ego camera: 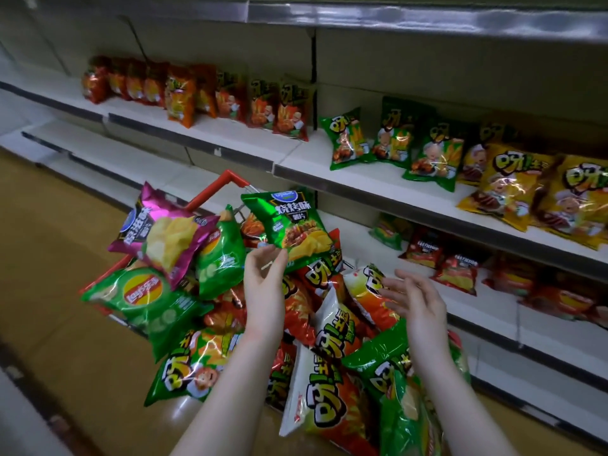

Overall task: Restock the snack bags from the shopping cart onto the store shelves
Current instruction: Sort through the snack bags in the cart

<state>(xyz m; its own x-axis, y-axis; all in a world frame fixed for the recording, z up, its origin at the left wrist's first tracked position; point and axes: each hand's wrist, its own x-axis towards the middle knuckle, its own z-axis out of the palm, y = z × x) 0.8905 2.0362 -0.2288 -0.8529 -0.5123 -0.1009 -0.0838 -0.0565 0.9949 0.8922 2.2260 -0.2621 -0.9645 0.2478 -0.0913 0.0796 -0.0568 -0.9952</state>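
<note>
1. Many snack bags (pixel 332 399) lie heaped in the shopping cart (pixel 230 175), near and left of the shelves (pixel 371 174). I judge the restocking far from done.
2. Rows already stand on the middle shelf, with bare stretches at far left.
3. My left grip (pixel 263 278) pinches a green bag (pixel 292 228) by its lower edge, above the cart.
4. My right grip (pixel 414 301) hovers loosely spread, holding nothing.
5. The cart's basket is buried, and the red packs (pixel 455 274) on the lower shelf are blurred.

Bare shelf (pixel 237 139) front before red bags (pixel 263 106)

Green bag (pixel 292 225) in left grip (pixel 264 279)
</note>
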